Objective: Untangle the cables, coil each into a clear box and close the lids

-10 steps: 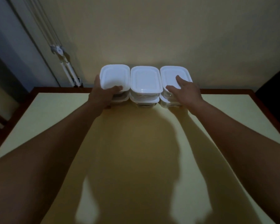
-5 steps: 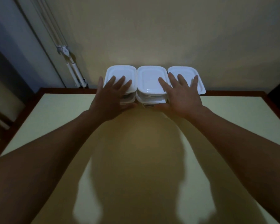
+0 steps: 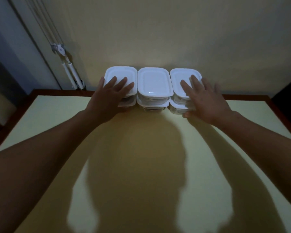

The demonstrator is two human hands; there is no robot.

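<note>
Three stacks of clear boxes with white lids stand side by side at the table's far edge against the wall: a left stack, a middle stack and a right stack. All visible lids are closed. My left hand lies with straight fingers on the left stack's top lid. My right hand lies flat with spread fingers over the right stack's top lid, its thumb low beside the lower box. No cables show; the boxes' contents are too dark to tell.
The pale yellow table with a dark wooden rim carries my shadow. A beige wall stands right behind the boxes. White rods with cords hang at the back left beside a dark opening.
My right hand has shifted right, off the middle stack and onto the right stack. My left hand stays on the left stack with its fingers straight. The boxes stand as before.
</note>
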